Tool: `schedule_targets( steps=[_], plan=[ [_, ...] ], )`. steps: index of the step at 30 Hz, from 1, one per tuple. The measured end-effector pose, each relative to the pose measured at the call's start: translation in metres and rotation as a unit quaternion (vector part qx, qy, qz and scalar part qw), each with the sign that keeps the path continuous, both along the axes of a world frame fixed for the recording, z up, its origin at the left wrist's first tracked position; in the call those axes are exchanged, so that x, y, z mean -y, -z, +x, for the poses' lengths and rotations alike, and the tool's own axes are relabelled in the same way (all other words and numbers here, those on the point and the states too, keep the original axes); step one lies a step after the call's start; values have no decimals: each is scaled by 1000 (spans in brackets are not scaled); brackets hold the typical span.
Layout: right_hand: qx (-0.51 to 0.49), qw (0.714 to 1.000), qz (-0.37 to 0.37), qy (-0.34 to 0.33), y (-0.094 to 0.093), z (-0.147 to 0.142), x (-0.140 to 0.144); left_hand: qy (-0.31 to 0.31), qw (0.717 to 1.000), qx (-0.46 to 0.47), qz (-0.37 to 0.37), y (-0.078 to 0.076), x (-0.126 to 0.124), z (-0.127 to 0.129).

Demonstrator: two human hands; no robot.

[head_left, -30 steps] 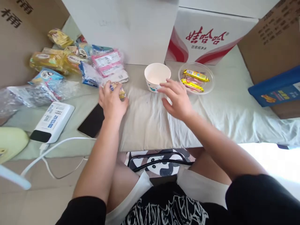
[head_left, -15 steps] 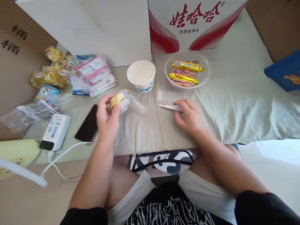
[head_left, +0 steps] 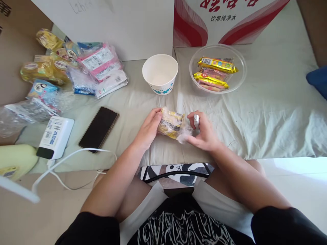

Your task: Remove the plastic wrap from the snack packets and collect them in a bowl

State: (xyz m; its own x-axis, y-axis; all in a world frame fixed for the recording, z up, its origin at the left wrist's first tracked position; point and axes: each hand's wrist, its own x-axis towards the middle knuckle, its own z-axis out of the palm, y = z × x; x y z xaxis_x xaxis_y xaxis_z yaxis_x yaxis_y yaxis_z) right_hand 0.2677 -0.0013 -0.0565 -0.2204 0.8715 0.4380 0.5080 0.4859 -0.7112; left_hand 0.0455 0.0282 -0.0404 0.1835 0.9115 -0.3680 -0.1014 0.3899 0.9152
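Observation:
My left hand point(head_left: 149, 131) is closed on the left end of a yellow packet wrapped in clear plastic point(head_left: 170, 123), held low over the cloth. At the packet's right end is my right hand point(head_left: 204, 132), its thumb by the crumpled plastic. A slim white utility knife point(head_left: 196, 121) sits in the curled fingers of that hand, seen nearly end-on, so its blade cannot be made out. Beyond the packet stands a white paper bowl point(head_left: 160, 73) with a blue-green pattern. To its right, a clear round plastic bowl point(head_left: 242, 73) holds several snacks in yellow and pink wrappers point(head_left: 213, 80).
A black phone point(head_left: 99, 129), a white power bank point(head_left: 56, 136) and its cable point(head_left: 76, 153) lie at the left. Behind them are several plastic-wrapped packages point(head_left: 99, 64). A white box point(head_left: 127, 30) and a red-and-white carton point(head_left: 217, 30) stand at the back.
My left hand has brought the wrapped packet rightward to the middle. My right hand has lifted the utility knife off the cloth and turned it. The view has shifted slightly.

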Motion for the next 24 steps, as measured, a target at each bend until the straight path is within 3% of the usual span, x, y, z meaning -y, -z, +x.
schedule_targets(
  steps=[4,7,10,15,17,24],
  plan=[
    [14,997,-67,35,2,-15,-1,79,993,-37,77,1,10,6],
    [7,992,-93,81,3,-20,-2,94,986,-84,113,1,16,9],
    [3,993,-86,81,2,-19,-3,65,984,-109,126,3,18,12],
    [9,997,-3,71,0,-10,-1,-56,988,-78,121,11,7,7],
    [-5,998,-7,64,2,-7,1,-84,984,-85,133,13,1,2],
    [17,997,-81,7,1,-13,1,-53,975,-120,179,9,0,-6]
  ],
)
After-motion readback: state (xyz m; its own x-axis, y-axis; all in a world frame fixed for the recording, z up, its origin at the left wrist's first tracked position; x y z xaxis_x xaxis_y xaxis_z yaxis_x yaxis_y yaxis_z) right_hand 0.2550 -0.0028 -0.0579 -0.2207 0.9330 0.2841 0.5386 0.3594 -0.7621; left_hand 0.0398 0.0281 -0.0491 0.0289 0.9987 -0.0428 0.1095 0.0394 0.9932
